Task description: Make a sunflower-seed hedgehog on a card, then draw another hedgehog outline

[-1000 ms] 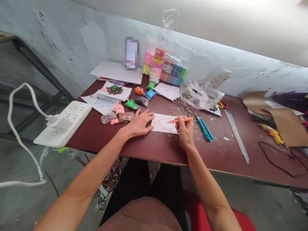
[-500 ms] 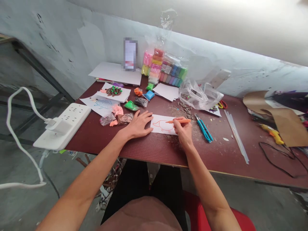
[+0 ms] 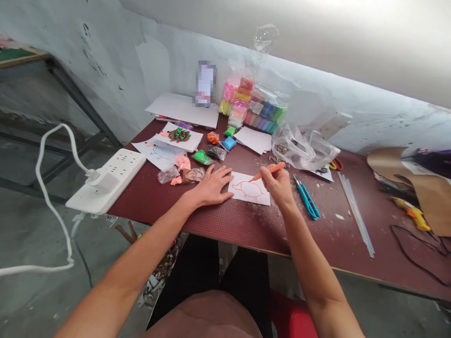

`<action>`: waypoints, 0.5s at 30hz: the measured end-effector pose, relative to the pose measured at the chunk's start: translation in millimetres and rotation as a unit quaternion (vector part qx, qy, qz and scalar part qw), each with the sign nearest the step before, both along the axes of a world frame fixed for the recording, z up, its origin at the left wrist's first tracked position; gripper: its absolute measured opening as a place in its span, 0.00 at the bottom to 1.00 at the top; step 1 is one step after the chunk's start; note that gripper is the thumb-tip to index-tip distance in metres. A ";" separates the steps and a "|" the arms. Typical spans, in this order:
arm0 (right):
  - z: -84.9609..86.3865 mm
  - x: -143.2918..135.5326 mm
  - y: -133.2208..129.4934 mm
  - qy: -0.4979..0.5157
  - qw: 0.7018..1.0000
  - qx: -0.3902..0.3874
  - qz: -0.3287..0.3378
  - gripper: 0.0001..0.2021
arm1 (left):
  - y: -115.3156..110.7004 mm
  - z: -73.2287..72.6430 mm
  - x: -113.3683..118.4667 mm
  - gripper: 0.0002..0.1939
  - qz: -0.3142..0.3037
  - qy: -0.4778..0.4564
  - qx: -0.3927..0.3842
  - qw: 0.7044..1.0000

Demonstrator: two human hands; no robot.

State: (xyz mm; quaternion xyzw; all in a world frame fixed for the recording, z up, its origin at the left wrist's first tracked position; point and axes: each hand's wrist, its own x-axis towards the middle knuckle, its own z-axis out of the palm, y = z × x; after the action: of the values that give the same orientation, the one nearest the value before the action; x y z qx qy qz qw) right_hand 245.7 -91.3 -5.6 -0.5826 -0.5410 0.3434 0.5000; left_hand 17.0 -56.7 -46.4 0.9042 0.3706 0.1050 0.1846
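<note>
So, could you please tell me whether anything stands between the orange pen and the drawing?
Nothing visible does: the right hand holds the orange pen with its tip at the upper outline of the drawing, and the left hand lies by the left edge of the white paper.

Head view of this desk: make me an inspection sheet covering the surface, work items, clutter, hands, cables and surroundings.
Surface: dark red textured desk, specks and small scraps scattered.
Work items: white paper bearing an orange animal outline; orange pen, tip at the outline.
Clutter: blue cutter, clear strips, plastic bag, colourful packs, yellow glue gun.
Hands: left hand flat, thumb at the paper's edge; right hand grips the pen.
Cables: white cable plugged into a power strip; dark cord beside the glue gun.
Surroundings: stained wall; red stool; scraps under the desk.
</note>
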 end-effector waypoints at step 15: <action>-17.6 12.9 9.8 0.156 0.983 -0.080 -0.051 0.19 | 4.2 -3.6 -1.6 0.23 0.008 -0.044 -0.004 0.999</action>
State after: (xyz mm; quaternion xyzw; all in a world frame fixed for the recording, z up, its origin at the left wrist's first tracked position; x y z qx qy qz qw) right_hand 258.5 -81.5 -23.2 -0.5865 -0.3968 0.4463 0.5472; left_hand 15.4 -52.5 -50.0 0.8951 0.3696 0.1446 0.2033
